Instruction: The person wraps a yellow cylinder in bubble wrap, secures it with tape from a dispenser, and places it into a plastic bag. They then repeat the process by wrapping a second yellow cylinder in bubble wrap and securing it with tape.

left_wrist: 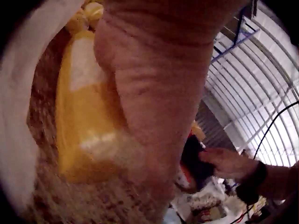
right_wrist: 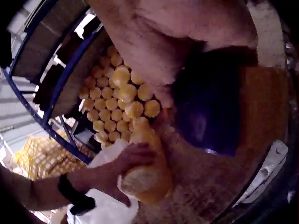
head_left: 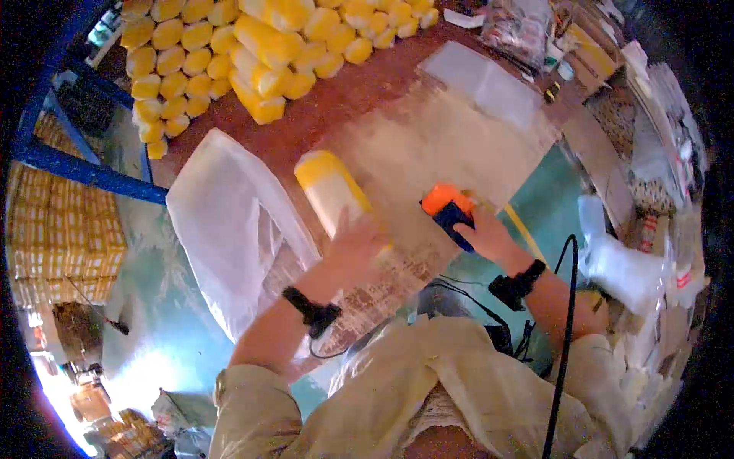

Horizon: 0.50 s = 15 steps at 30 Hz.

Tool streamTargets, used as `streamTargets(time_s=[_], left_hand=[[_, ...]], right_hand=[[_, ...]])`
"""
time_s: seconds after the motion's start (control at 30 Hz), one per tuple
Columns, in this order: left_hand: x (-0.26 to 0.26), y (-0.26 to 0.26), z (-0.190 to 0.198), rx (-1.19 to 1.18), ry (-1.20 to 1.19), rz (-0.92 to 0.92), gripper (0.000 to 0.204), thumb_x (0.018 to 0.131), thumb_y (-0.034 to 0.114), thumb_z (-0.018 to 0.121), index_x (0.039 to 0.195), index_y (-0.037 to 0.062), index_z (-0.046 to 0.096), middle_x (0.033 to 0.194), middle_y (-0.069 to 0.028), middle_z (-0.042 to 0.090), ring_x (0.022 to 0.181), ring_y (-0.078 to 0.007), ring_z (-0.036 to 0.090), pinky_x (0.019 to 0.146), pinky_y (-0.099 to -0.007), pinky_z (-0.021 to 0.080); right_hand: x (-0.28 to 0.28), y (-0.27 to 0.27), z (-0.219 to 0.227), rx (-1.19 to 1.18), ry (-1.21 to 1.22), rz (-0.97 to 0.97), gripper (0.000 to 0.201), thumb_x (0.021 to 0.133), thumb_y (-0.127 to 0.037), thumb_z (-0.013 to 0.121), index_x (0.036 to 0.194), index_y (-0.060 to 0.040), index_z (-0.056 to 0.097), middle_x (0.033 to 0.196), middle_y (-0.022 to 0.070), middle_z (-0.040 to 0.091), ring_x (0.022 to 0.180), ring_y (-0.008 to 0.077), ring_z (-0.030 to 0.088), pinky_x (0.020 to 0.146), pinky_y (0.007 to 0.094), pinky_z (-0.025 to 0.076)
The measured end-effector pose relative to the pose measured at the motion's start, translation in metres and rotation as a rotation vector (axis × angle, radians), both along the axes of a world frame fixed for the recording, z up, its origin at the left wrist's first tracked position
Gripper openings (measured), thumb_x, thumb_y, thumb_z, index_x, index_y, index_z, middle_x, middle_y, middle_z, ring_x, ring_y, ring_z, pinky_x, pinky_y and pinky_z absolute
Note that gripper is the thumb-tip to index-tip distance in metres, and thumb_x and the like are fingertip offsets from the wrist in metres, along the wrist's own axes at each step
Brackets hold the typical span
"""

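Observation:
On the table lies a yellow and white plastic-wrapped roll [head_left: 334,191], with the left hand [head_left: 353,243] resting on its near end. In the right wrist view the fingers [right_wrist: 135,154] of that hand lie across the roll's upper side, and its thumb hangs by the end. To the right, the right hand [head_left: 489,236] grips an orange and dark blue tape dispenser [head_left: 451,210] above the worn board. Its dark blue side [right_wrist: 208,112] fills much of the right wrist view. Beside the left forearm stands a white plastic bag [head_left: 229,206], its mouth partly open.
Many similar yellow and white rolls [head_left: 191,46] are stacked at the back left. A clear plastic sheet [head_left: 485,84] lies at the back right. Cardboard and wrapping litter [head_left: 612,145] line the right side. A black cable [head_left: 567,329] runs up beside the right arm.

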<state>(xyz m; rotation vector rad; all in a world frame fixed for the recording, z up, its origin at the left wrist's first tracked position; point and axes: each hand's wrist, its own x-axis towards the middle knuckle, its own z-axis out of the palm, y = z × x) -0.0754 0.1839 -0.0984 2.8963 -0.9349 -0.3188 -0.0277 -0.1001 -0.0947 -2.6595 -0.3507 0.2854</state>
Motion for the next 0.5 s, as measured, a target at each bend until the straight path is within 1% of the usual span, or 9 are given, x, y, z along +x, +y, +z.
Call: streamTargets(time_s=[0.03,0.13,0.17,0.2,0.27,0.33,0.37,0.47,0.5], left_hand=[[-0.002,-0.014,-0.003,0.049,0.005,0.102,0.055,0.069,0.046,0.061,0.115,0.0162,0.053,0.132,-0.0063,0.04,0.125,-0.0262,0.033,0.101,-0.0611,0.011],[-0.009,-0.037,-0.038,0.152,0.04,0.346,0.046,0.073,0.046,0.056,0.111,0.019,0.057,0.132,-0.0075,0.04,0.125,-0.0263,0.032,0.1,-0.0623,0.012],[-0.012,-0.042,-0.05,0.179,0.05,0.419,0.043,0.074,0.045,0.055,0.109,0.0201,0.058,0.132,-0.008,0.04,0.126,-0.0261,0.032,0.1,-0.062,0.013],[-0.021,-0.042,-0.052,0.109,-0.076,0.451,0.041,0.074,0.043,0.056,0.107,0.0206,0.059,0.132,-0.008,0.04,0.125,-0.027,0.032,0.1,-0.0622,0.014],[-0.042,-0.035,-0.05,-0.031,-0.328,0.5,0.036,0.072,0.038,0.059,0.103,0.0217,0.061,0.131,-0.0081,0.04,0.125,-0.0286,0.032,0.099,-0.0626,0.017],[-0.05,-0.034,-0.03,-0.136,-0.214,0.704,0.036,0.073,0.032,0.06,0.107,0.0207,0.058,0.129,-0.0092,0.041,0.125,-0.0335,0.031,0.101,-0.0571,0.019],[-0.052,-0.035,-0.022,-0.193,-0.157,0.808,0.036,0.074,0.028,0.061,0.109,0.0201,0.057,0.128,-0.0098,0.041,0.124,-0.036,0.03,0.103,-0.0544,0.02],[-0.063,-0.032,-0.025,-0.171,-0.286,0.868,0.041,0.059,0.022,0.073,0.098,0.018,0.06,0.128,-0.0079,0.041,0.121,-0.0351,0.035,0.094,-0.056,0.029],[-0.066,-0.032,-0.027,-0.167,-0.313,0.936,0.059,0.056,0.018,0.075,0.111,0.0153,0.053,0.126,-0.0125,0.041,0.119,-0.035,0.038,0.093,-0.0483,0.035]], right_hand=[[0.013,-0.002,-0.023,-0.048,-0.008,-0.005,0.061,0.072,-0.03,0.066,0.122,-0.0025,0.042,0.118,0.0198,0.048,0.113,0.0364,0.041,0.102,0.0455,0.026],[0.05,0.004,-0.047,-0.147,-0.526,0.209,0.07,0.074,-0.031,0.065,0.126,0.0034,0.032,0.107,0.0253,0.054,0.103,0.0396,0.05,0.088,0.0426,0.041],[0.064,0.005,-0.05,-0.006,-0.421,0.213,0.068,0.073,-0.029,0.066,0.123,0.0036,0.035,0.106,0.0248,0.054,0.101,0.039,0.051,0.087,0.0424,0.041],[0.077,0.006,-0.05,0.132,-0.308,0.215,0.065,0.072,-0.027,0.067,0.121,0.0039,0.038,0.106,0.0244,0.055,0.1,0.0385,0.051,0.086,0.0422,0.042],[0.095,0.009,-0.042,0.147,-0.185,0.271,0.057,0.071,-0.024,0.068,0.114,0.0033,0.045,0.103,0.0224,0.056,0.096,0.0367,0.053,0.083,0.0416,0.043],[0.107,0.013,-0.011,-0.094,-0.191,0.38,0.046,0.071,-0.023,0.068,0.106,0.0015,0.052,0.098,0.0194,0.059,0.092,0.0343,0.056,0.08,0.0408,0.045],[0.112,0.012,-0.003,-0.014,-0.175,0.392,0.042,0.071,-0.022,0.068,0.103,0.0002,0.054,0.095,0.018,0.06,0.09,0.0334,0.056,0.078,0.0404,0.045],[0.122,0.02,0.004,0.248,-0.081,0.435,0.032,0.073,-0.022,0.067,0.098,-0.0033,0.057,0.087,0.0146,0.061,0.085,0.0315,0.058,0.074,0.0398,0.046],[0.123,0.03,0.004,0.347,-0.019,0.443,0.032,0.074,-0.022,0.066,0.098,-0.0042,0.057,0.086,0.0142,0.061,0.085,0.0314,0.058,0.073,0.0401,0.046]])
